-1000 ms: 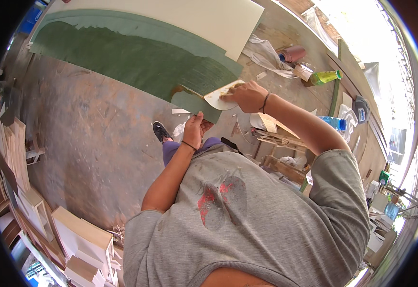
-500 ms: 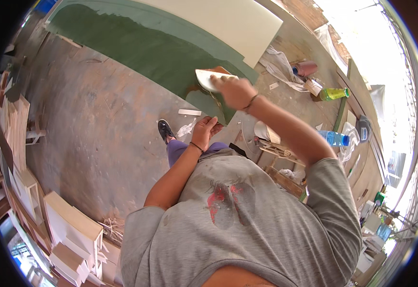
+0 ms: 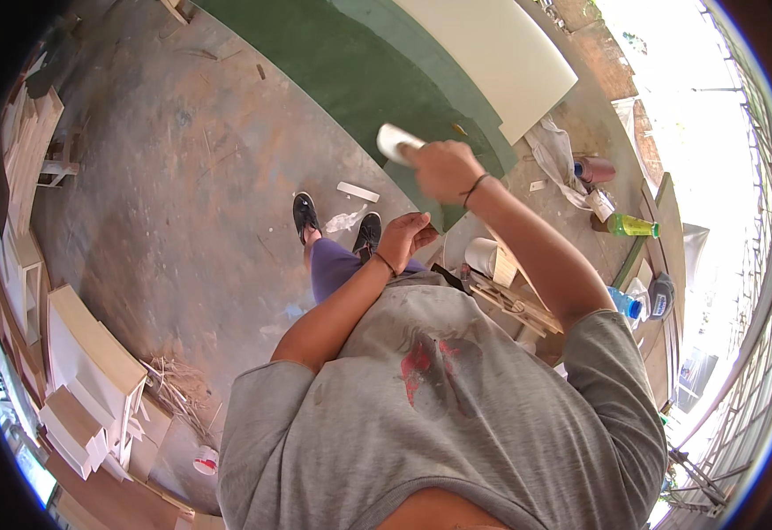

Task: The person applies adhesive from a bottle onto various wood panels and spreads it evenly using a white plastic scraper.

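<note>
My right hand [image 3: 449, 170] grips a white, flat-bladed spreader [image 3: 395, 141], its blade over a long green sheet [image 3: 315, 49]. The surface of this sheet is partly a darker, wet-looking green and partly a lighter, greyer green. Down at the sheet's near corner is my left hand [image 3: 403, 238], its thumb and fingers closed at the edge. A cream-coloured panel [image 3: 500, 66] lies along the far right side of the green sheet. The underside of the spreader is hidden from view.
Right of the sheet are a crumpled cloth [image 3: 553, 155], a yellow-green bottle [image 3: 631, 225], a blue bottle [image 3: 624, 302] and a dark cap [image 3: 661, 296]. A white strip [image 3: 357, 192] lies on the floor near my feet. Boxy wooden pieces [image 3: 94, 362] stand at left.
The spreader and my right hand have moved slightly right in the picture, and the brown liquid near the blade has mostly gone from sight. The view has turned; my left hand stays at the corner.
</note>
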The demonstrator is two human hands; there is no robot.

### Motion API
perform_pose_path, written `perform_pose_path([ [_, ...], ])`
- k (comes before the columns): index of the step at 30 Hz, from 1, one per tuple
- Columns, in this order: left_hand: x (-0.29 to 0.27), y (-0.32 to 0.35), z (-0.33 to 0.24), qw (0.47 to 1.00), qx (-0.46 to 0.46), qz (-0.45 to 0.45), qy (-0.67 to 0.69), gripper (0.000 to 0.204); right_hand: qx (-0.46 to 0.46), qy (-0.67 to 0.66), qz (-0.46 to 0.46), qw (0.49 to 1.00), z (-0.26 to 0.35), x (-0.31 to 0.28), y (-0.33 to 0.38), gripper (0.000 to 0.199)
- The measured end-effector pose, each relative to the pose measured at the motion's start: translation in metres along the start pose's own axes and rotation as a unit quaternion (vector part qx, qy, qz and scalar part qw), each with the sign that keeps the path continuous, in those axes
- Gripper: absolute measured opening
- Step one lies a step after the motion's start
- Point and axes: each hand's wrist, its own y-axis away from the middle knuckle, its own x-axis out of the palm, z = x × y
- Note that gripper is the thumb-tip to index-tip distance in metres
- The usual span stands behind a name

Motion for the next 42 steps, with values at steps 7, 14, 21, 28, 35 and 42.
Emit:
perform_pose_path([
  [7,0.005,0.011,-0.008,0.984,-0.029,0.010,0.177,0.033,-0.119,0.014,0.032,0.992,0.043,-0.022,0.036,0.048],
  [14,-0.016,-0.005,-0.012,0.968,-0.049,0.060,0.238,0.030,-0.051,0.044,-0.053,0.996,-0.058,0.003,0.041,0.041],
  [21,-0.031,-0.019,-0.005,0.958,-0.063,0.094,0.262,0.033,-0.100,0.037,-0.018,0.994,-0.033,0.039,0.073,0.046],
  [28,-0.051,-0.038,0.009,0.952,-0.067,0.086,0.285,0.033,-0.112,0.023,0.020,0.993,-0.019,0.040,0.116,0.052],
  [35,-0.014,-0.011,-0.024,0.968,-0.081,0.054,0.231,0.029,-0.080,0.004,0.081,0.994,-0.027,-0.014,0.145,0.057],
  [42,-0.014,-0.001,-0.032,0.972,-0.138,0.137,0.132,0.038,-0.169,-0.001,-0.224,0.960,-0.052,-0.048,0.055,0.048],
])
